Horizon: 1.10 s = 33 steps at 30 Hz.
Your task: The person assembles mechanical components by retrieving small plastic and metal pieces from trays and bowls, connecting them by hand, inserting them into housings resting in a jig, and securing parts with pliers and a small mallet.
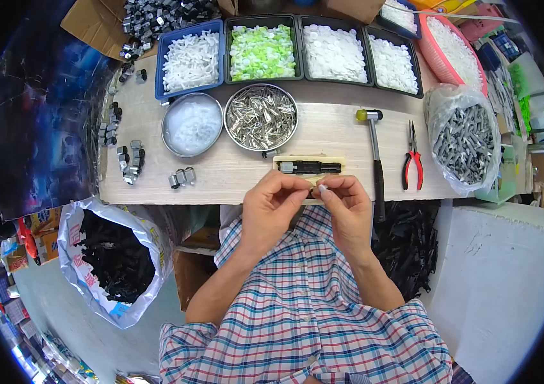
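Both hands meet at the table's front edge, fingertips nearly touching. My left hand [275, 208] is closed in a pinch on something too small to make out. My right hand [347, 208] is pinched too, thumb and forefinger around a small whitish piece. Just beyond the fingers lies a light-coloured block [343, 160], with a black and silver part [310, 168] resting in it. Behind the block is a round metal bowl of shiny metal pieces [262, 115]. A second round bowl [192, 125] to its left holds a whitish, translucent substance.
A hammer [377, 153] and red-handled pliers [412, 160] lie to the right, beside a plastic bag of grey parts [464, 141]. Trays of small parts [262, 51] line the back. Small silver-black pieces [182, 177] sit left. A bag of black parts [118, 256] stands below the table's left side.
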Each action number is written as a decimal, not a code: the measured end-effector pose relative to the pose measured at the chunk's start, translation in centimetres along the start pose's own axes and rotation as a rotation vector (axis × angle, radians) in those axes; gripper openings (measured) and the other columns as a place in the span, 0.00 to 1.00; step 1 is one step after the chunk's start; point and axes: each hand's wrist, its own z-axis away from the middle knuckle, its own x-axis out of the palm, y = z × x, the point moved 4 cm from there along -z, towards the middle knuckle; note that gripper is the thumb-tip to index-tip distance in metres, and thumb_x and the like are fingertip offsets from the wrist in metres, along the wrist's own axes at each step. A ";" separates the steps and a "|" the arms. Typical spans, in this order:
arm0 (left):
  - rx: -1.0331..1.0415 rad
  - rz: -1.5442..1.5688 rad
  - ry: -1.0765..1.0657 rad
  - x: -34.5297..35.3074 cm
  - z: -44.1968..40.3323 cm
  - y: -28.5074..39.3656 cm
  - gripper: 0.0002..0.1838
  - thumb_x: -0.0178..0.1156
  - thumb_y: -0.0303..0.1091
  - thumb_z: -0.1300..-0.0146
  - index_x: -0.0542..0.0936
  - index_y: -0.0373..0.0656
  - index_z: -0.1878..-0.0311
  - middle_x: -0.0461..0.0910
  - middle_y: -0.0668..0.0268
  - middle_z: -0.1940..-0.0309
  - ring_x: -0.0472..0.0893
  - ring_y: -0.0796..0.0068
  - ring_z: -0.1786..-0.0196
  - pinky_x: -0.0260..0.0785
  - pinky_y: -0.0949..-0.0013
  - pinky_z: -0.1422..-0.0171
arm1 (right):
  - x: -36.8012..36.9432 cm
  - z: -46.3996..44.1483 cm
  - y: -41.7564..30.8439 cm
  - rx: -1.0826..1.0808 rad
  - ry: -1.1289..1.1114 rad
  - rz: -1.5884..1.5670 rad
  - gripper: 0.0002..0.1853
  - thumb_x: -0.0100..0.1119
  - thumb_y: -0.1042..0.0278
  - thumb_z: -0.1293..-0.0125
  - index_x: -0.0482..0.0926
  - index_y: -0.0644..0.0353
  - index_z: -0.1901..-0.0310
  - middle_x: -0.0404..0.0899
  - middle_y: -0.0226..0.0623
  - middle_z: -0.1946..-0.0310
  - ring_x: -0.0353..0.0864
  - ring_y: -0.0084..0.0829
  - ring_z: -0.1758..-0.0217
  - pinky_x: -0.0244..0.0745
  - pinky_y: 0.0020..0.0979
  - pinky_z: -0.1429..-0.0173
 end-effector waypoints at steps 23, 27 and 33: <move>-0.047 0.118 0.101 0.5 1.2 -0.7 0.13 0.65 0.17 0.33 0.76 0.36 0.49 0.80 0.68 0.59 0.82 0.85 0.55 0.79 0.80 0.47 | 0.4 0.6 1.0 -0.224 -0.067 0.167 0.09 0.63 0.85 0.29 0.80 0.67 0.49 0.83 0.36 0.50 0.82 0.22 0.47 0.77 0.26 0.39; -0.049 0.128 0.105 0.4 1.2 -0.9 0.13 0.65 0.16 0.33 0.76 0.35 0.49 0.80 0.67 0.59 0.82 0.85 0.55 0.79 0.79 0.47 | 0.5 0.7 0.9 -0.206 -0.063 0.154 0.09 0.63 0.84 0.29 0.81 0.68 0.50 0.84 0.36 0.50 0.82 0.23 0.47 0.78 0.26 0.40; -0.050 0.146 0.102 0.3 0.9 -0.5 0.13 0.65 0.16 0.34 0.76 0.34 0.49 0.80 0.66 0.58 0.82 0.84 0.55 0.80 0.79 0.47 | 0.5 0.4 0.1 -0.419 -0.125 0.475 0.08 0.63 0.85 0.30 0.81 0.68 0.51 0.84 0.37 0.51 0.83 0.24 0.48 0.78 0.26 0.41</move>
